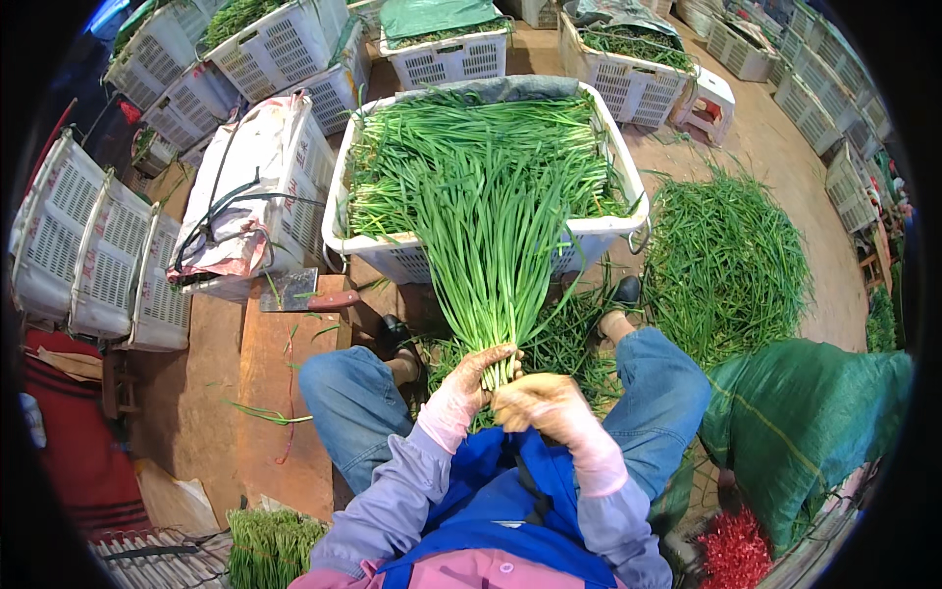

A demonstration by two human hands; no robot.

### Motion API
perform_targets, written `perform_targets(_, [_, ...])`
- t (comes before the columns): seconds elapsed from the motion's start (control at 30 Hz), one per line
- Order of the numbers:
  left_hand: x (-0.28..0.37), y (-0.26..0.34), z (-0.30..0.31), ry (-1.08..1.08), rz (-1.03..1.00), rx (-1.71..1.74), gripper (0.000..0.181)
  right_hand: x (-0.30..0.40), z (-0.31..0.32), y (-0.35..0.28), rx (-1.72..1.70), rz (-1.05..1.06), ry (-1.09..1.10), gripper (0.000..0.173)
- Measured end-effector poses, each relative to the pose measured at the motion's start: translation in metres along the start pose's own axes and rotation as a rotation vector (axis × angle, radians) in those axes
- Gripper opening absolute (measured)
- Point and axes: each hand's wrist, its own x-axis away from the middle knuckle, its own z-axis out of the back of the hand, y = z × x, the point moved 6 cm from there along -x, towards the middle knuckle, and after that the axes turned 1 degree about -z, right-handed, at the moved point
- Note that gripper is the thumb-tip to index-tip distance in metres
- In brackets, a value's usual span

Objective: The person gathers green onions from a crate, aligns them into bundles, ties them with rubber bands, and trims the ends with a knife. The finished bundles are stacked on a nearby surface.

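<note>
My left hand (472,377), in a soiled pinkish glove, grips the pale stem ends of a bunch of garlic chives (493,272). The long green leaves fan out away from me and lie over the near rim of a white plastic crate (618,224). More chives (478,121) fill that crate in layers. My right hand (541,403), gloved as well, is bent right beside the stem ends. It looks blurred, and whether its fingers hold anything cannot be made out.
A cleaver (298,291) lies on a wooden board (287,405) at the left. Loose leaves (725,265) are heaped on the floor to the right, near a green woven sack (802,434). Red ties (736,548) lie at lower right. Tied chives (268,552) stand lower left. Further crates (445,66) stand beyond.
</note>
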Motion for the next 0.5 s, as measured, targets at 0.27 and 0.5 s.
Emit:
perform_targets(0.27, [0.014, 0.007, -0.003, 0.154, -0.371, -0.484, 0.031, -0.057, 0.018, 0.019, -0.13, 0.273, 0.235, 0.069])
perform_targets(0.5, [0.086, 0.046, -0.03, 0.531, -0.2, -1.609, 0.083, -0.07, -0.041, 0.022, -0.38, 0.163, 0.182, 0.033])
